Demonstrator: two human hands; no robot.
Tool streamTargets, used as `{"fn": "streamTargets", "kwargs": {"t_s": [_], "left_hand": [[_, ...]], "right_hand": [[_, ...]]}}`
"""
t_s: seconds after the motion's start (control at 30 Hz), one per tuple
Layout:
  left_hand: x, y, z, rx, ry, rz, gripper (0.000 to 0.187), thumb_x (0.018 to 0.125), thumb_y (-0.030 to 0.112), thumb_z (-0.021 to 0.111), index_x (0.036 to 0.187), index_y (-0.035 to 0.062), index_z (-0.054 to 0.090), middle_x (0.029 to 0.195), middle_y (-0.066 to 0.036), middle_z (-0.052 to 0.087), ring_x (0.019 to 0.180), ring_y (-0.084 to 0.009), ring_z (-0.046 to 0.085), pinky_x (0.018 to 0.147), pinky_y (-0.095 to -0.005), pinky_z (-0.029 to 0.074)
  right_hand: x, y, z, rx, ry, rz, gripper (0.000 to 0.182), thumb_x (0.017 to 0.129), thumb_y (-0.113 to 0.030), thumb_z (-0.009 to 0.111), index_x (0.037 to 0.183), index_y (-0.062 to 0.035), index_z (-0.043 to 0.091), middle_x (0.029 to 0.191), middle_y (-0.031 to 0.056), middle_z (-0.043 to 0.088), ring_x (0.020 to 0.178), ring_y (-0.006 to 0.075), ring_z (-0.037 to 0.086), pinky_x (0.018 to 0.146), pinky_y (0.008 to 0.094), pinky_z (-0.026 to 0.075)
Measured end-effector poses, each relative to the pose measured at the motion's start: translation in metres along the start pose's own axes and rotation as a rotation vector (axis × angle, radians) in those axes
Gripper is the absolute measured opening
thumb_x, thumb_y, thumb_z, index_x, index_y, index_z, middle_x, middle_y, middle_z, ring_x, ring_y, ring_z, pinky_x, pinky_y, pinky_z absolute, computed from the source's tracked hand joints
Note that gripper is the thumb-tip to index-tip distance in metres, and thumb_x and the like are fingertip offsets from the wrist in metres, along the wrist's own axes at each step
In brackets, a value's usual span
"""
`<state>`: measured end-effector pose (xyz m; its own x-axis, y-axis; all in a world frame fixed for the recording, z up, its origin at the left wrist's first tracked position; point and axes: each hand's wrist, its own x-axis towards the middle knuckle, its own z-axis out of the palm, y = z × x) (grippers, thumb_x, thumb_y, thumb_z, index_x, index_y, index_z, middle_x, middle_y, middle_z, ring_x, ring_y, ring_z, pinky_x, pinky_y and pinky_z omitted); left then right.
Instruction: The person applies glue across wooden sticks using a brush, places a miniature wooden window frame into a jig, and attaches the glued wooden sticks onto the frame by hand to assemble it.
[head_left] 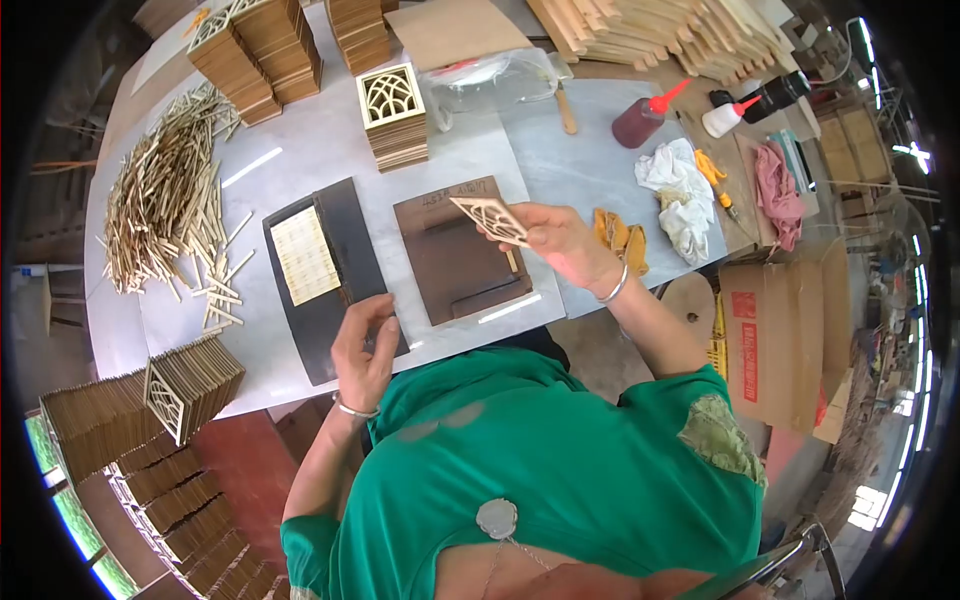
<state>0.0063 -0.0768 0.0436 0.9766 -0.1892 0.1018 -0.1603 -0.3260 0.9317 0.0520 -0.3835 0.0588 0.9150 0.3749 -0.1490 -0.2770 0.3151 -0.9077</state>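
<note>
My right hand (568, 243) pinches a small wooden lattice panel (492, 221) by its edge, tilted above a brown board (440, 270) with dark raised strips. Thumb and curled fingers apart, my left hand (364, 352) holds nothing and is at the near corner of a black board (352, 235). On that black board lies a pale slatted piece (304, 256) made of thin strips side by side. Beyond the boards stands a stack of lattice panels (396, 140), the top one showing its curved pattern.
A heap of thin wooden sticks (165, 190) spreads at the left. More panel stacks (262, 65) stand at the back, others (195, 385) at the near left. On the right are a red-tipped glue bottle (640, 122), a white cloth (682, 195) and a cardboard box (775, 345).
</note>
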Motion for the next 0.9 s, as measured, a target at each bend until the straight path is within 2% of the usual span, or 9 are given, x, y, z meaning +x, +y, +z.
{"fn": "streamTargets", "kwargs": {"t_s": [0.03,0.1,0.13,0.2,0.3,0.47,0.53,0.6,0.9], "left_hand": [[0.003,0.000,0.006,-0.025,-0.027,0.004,0.025,0.087,0.004,0.063,0.112,-0.0002,0.063,0.099,-0.010,0.063,0.087,-0.0172,0.061,0.079,-0.0297,0.050],[0.006,0.001,0.018,0.011,-0.030,0.055,0.026,0.087,0.005,0.064,0.112,0.0003,0.063,0.098,-0.011,0.063,0.086,-0.0185,0.062,0.078,-0.0304,0.050],[0.006,0.000,0.022,0.020,-0.030,0.061,0.026,0.087,0.005,0.064,0.112,0.0004,0.062,0.098,-0.011,0.063,0.086,-0.0190,0.062,0.078,-0.0308,0.050],[0.004,-0.003,0.028,0.062,-0.035,0.049,0.028,0.086,0.006,0.065,0.113,0.0008,0.062,0.099,-0.013,0.063,0.086,-0.0216,0.062,0.078,-0.0321,0.050],[0.004,-0.012,0.037,0.125,-0.047,0.075,0.030,0.085,0.006,0.065,0.115,0.0014,0.061,0.110,-0.015,0.063,0.091,-0.0270,0.061,0.077,-0.0345,0.051],[0.018,-0.007,0.048,0.211,-0.073,0.133,0.034,0.082,0.005,0.066,0.115,0.0002,0.061,0.117,-0.016,0.062,0.098,-0.0302,0.059,0.080,-0.0368,0.051],[0.024,-0.007,0.051,0.235,-0.091,0.109,0.035,0.081,0.005,0.067,0.115,-0.0006,0.061,0.119,-0.016,0.062,0.100,-0.0314,0.058,0.081,-0.0377,0.050],[0.029,-0.009,0.054,0.361,-0.097,0.255,0.038,0.079,0.004,0.068,0.116,-0.0025,0.060,0.119,-0.017,0.062,0.101,-0.0334,0.057,0.085,-0.0392,0.049],[0.033,0.002,0.079,0.453,-0.188,0.319,0.042,0.078,0.004,0.069,0.117,-0.0068,0.059,0.121,-0.022,0.058,0.104,-0.0379,0.056,0.090,-0.0431,0.048]], "right_hand": [[-0.001,0.000,0.001,0.002,-0.003,-0.009,0.057,0.084,-0.034,0.071,0.128,0.0003,0.058,0.123,0.0140,0.062,0.112,0.0218,0.057,0.095,0.0349,0.046],[-0.003,0.002,0.005,-1.045,0.008,-0.369,0.060,0.077,-0.037,0.077,0.126,-0.0072,0.061,0.125,0.0176,0.058,0.114,0.0296,0.053,0.097,0.0382,0.044],[-0.003,0.016,0.003,-1.190,0.034,-0.463,0.061,0.069,-0.039,0.081,0.121,-0.0124,0.064,0.128,0.0199,0.053,0.117,0.0355,0.048,0.098,0.0423,0.043],[0.000,0.039,0.004,-1.376,-0.044,-0.600,0.061,0.066,-0.037,0.081,0.120,-0.0126,0.065,0.131,0.0195,0.050,0.119,0.0359,0.046,0.097,0.0449,0.043],[0.005,0.055,0.010,-1.490,-0.067,-0.603,0.053,0.069,-0.032,0.078,0.115,-0.0084,0.064,0.127,0.0137,0.053,0.123,0.0328,0.046,0.098,0.0449,0.041],[0.009,0.051,0.017,-1.556,-0.035,-0.589,0.049,0.069,-0.026,0.078,0.112,-0.0089,0.065,0.117,0.0038,0.058,0.111,0.0228,0.049,0.089,0.0387,0.041],[0.008,0.049,0.015,-1.564,-0.031,-0.560,0.049,0.069,-0.026,0.078,0.114,-0.0107,0.065,0.119,0.0022,0.057,0.111,0.0227,0.049,0.089,0.0383,0.041],[0.007,0.047,0.012,-1.573,-0.030,-0.525,0.050,0.070,-0.026,0.078,0.116,-0.0125,0.064,0.120,0.0006,0.057,0.111,0.0226,0.050,0.089,0.0379,0.041],[-0.007,0.040,-0.002,-1.592,0.050,-0.469,0.044,0.074,-0.023,0.075,0.115,-0.0128,0.065,0.120,-0.0020,0.058,0.110,0.0204,0.050,0.085,0.0360,0.040]]}}
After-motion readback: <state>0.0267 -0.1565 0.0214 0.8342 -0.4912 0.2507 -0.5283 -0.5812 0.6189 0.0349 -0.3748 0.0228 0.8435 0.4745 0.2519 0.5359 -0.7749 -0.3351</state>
